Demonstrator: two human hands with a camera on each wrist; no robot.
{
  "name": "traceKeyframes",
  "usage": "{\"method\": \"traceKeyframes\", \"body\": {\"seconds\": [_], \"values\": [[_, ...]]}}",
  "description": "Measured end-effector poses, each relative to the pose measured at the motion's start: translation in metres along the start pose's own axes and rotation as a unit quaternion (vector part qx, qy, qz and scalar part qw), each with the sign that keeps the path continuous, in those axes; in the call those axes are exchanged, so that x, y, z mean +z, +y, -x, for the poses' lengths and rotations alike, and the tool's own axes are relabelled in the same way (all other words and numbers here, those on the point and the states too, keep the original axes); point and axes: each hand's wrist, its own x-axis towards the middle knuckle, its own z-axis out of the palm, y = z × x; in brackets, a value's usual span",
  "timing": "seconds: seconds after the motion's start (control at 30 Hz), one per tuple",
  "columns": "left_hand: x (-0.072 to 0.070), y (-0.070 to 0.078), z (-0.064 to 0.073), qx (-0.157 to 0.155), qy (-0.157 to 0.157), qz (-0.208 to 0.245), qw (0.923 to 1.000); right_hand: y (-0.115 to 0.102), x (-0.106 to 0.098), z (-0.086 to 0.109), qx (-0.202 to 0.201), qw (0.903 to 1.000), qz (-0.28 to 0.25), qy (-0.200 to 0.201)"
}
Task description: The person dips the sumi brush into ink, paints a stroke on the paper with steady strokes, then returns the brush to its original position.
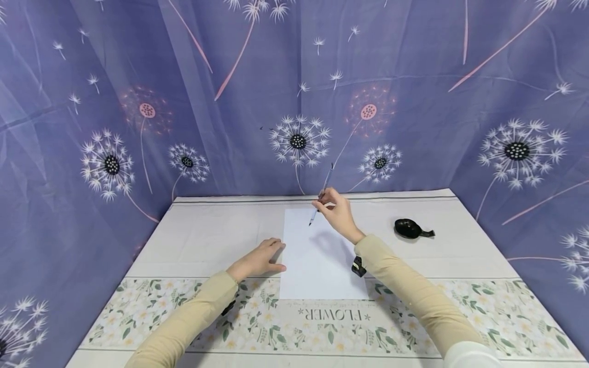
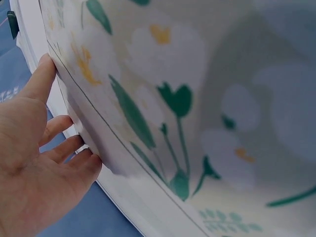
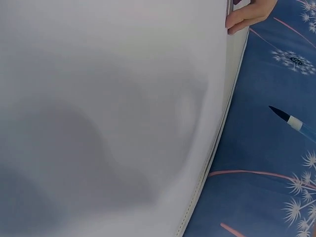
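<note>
A sheet of white paper [image 1: 317, 266] lies on the tablecloth. My left hand [image 1: 259, 259] rests at its left edge, fingers and thumb spread and fairly straight; the left wrist view shows the same hand [image 2: 49, 153] against the cloth. Over the upper part of the sheet, my right hand [image 1: 339, 214] pinches a writing brush [image 1: 314, 216] between thumb and fingers. The brush tilts, its dark tip down and its handle up. In the right wrist view the brush [image 3: 295, 123] shows its black tip apart from the paper; the right fingers are out of that view.
A black spoon-shaped dish [image 1: 408, 228] with a short handle sits right of the paper. The tablecloth [image 1: 221, 225] has a floral band with the word FLOWER near its front. A purple dandelion-print curtain [image 1: 239, 128] stands behind and on both sides.
</note>
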Motion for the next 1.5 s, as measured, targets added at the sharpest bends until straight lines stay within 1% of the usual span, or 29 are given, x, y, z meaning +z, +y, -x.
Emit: {"method": "traceKeyframes", "body": {"seconds": [0.1, 0.33, 0.5, 0.57, 0.77, 1.0, 1.03, 1.2, 1.5], "values": [[0.001, 0.0, 0.0, -0.001, 0.002, -0.003, 1.0, -0.003, 0.001, 0.0, -0.003, 1.0, -0.002, 0.0], [0.001, 0.0, -0.001, -0.005, 0.001, -0.009, 0.9999, -0.038, -0.003, 0.004, -0.023, 0.9996, 0.005, -0.013], [0.001, -0.001, -0.002, -0.003, 0.003, -0.004, 1.0, -0.043, -0.001, 0.006, -0.026, 0.9995, 0.006, -0.019], [0.001, -0.001, -0.002, -0.001, 0.003, -0.004, 1.0, -0.042, 0.0, 0.006, -0.03, 0.9993, 0.01, -0.019], [0.002, -0.001, -0.002, 0.002, 0.001, -0.007, 1.0, -0.037, 0.005, 0.006, -0.026, 0.9993, 0.012, -0.023], [0.001, 0.0, -0.002, -0.001, -0.001, 0.012, 0.9999, 0.0, 0.014, 0.004, -0.015, 0.9993, 0.015, -0.031], [0.001, 0.0, -0.001, -0.002, -0.001, 0.012, 0.9999, 0.002, 0.014, 0.003, -0.014, 0.9993, 0.013, -0.031], [0.001, -0.001, -0.001, -0.007, -0.002, 0.013, 0.9999, 0.005, 0.015, 0.003, -0.01, 0.9993, 0.002, -0.037], [0.002, -0.002, -0.002, -0.009, -0.006, 0.012, 0.9999, 0.001, 0.02, 0.004, -0.006, 0.9985, 0.006, -0.054]]}}
